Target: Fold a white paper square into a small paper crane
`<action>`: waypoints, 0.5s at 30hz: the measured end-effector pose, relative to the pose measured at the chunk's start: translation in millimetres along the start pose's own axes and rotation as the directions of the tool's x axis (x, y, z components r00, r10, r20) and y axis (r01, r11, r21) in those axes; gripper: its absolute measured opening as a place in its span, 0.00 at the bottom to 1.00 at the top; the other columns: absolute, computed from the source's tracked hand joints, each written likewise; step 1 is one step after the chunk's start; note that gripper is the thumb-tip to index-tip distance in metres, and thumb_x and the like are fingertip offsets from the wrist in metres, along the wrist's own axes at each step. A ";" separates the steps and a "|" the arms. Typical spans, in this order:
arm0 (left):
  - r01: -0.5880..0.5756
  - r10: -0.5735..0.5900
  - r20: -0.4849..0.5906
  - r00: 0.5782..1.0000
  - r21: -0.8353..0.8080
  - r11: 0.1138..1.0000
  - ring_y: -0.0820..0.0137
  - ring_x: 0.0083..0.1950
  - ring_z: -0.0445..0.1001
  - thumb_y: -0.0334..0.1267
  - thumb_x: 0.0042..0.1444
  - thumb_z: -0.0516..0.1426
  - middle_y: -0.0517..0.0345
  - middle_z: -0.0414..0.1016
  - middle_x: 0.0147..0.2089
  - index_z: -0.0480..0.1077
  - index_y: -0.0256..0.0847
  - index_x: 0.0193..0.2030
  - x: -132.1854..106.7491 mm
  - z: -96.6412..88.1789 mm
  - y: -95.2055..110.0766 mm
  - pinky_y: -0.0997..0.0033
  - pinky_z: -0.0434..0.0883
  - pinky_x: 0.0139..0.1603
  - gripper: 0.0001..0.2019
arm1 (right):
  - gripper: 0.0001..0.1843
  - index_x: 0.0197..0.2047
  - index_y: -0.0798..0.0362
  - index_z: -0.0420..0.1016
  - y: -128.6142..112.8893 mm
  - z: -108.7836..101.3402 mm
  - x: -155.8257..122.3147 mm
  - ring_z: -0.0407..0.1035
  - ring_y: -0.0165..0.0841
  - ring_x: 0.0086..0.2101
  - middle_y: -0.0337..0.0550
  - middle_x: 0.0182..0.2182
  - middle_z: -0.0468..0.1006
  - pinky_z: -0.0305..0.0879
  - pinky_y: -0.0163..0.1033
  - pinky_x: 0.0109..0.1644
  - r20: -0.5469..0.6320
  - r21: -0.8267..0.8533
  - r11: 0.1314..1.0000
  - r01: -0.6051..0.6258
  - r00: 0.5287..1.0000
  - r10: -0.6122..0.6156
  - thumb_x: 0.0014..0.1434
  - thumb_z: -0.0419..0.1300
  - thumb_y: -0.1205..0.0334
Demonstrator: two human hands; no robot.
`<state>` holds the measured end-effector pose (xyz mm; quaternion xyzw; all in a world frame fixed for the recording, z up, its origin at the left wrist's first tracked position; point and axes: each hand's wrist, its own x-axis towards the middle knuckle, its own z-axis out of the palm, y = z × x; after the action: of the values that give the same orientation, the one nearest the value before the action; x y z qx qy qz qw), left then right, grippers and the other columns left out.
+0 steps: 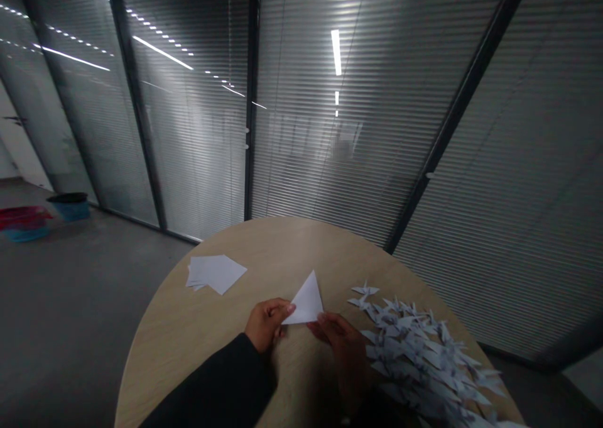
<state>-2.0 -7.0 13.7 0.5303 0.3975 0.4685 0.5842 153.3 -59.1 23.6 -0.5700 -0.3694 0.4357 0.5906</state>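
A sheet of white paper, folded to a triangle with its point away from me, is held between both hands above the table. My left hand pinches its left corner, thumb on top. At the lower right corner, my right hand grips the paper between thumb and fingers. To the right lies a heap of folded white paper cranes, close beside my right hand. Several loose white paper sheets overlap on the table's left side.
The round wooden table has its far edge near a glass partition with blinds. Down on the floor at the left stand a blue bin and a blue basin with red plastic over it.
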 end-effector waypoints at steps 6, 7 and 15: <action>0.016 -0.013 0.069 0.998 -0.045 0.999 0.76 0.16 0.63 0.59 0.36 0.64 0.61 0.69 0.14 0.69 0.36 0.22 2.7 0.2 -1.0 0.75 0.60 0.21 0.24 | 0.18 0.29 0.51 0.75 1.4 -8.4 5.5 0.78 0.45 0.34 0.45 0.27 0.82 0.73 0.45 0.44 -0.058 0.088 0.996 0.012 0.998 -0.007 0.40 0.67 0.47; 0.015 -0.014 0.063 0.998 -0.026 1.000 0.76 0.16 0.63 0.59 0.37 0.63 0.61 0.69 0.14 0.68 0.37 0.20 2.3 0.1 -0.8 0.74 0.59 0.21 0.24 | 0.17 0.29 0.51 0.75 1.3 -8.9 5.8 0.78 0.45 0.35 0.45 0.28 0.82 0.73 0.45 0.44 -0.059 0.087 0.996 0.007 0.998 -0.002 0.40 0.68 0.47; -0.038 0.028 0.052 0.998 0.212 0.977 0.76 0.13 0.58 0.56 0.50 0.55 0.68 0.63 0.11 0.64 0.41 0.22 -1.4 -2.0 -7.2 0.75 0.57 0.19 0.20 | 0.18 0.29 0.53 0.75 1.1 -8.0 5.3 0.78 0.44 0.34 0.46 0.28 0.82 0.73 0.44 0.43 -0.067 0.088 0.996 0.019 0.998 -0.013 0.40 0.68 0.47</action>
<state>-3.3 -7.9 6.2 0.6076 0.4220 0.4198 0.5258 162.5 -57.0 21.6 -0.5543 -0.3344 0.4278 0.6308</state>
